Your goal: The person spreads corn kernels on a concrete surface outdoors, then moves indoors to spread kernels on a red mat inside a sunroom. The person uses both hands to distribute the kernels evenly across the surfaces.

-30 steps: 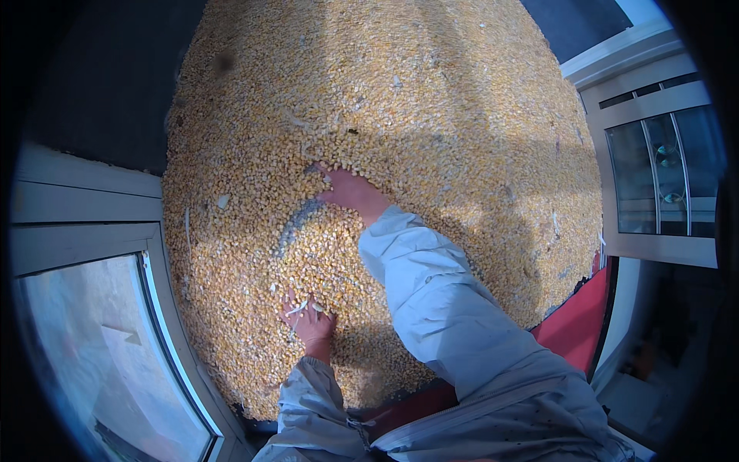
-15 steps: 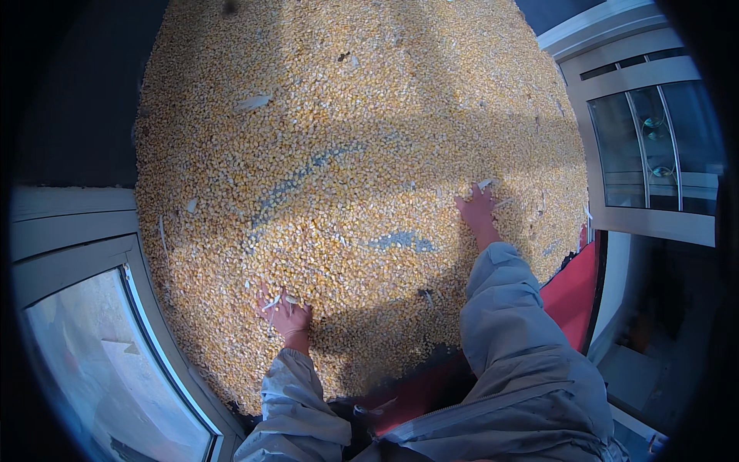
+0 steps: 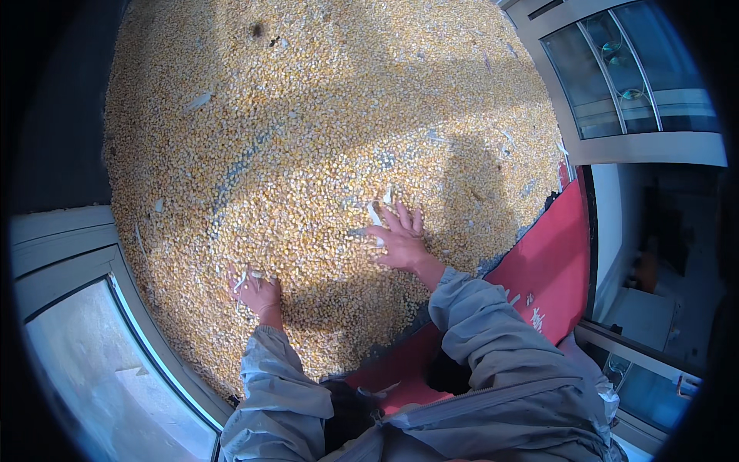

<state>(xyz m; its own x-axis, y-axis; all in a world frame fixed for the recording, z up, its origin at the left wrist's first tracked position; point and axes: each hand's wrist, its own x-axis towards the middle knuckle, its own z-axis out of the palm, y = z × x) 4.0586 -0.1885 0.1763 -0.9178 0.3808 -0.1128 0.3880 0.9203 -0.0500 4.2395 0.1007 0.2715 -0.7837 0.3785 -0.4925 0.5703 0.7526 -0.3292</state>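
Corn kernels all over the place in the head view, one big loose layer right under both hands. Left hand is down toward the layer's near left edge, fingers partly spread, thin white husk scraps lying across them; can't tell if it's actually gripping those. Right hand is further in from the near edge, fingers fanned wide, palm down on the kernels, with a pale husk flake right by its fingers. Red mat shows along the near right edge, and there's a framed glass panel beyond the left edge.
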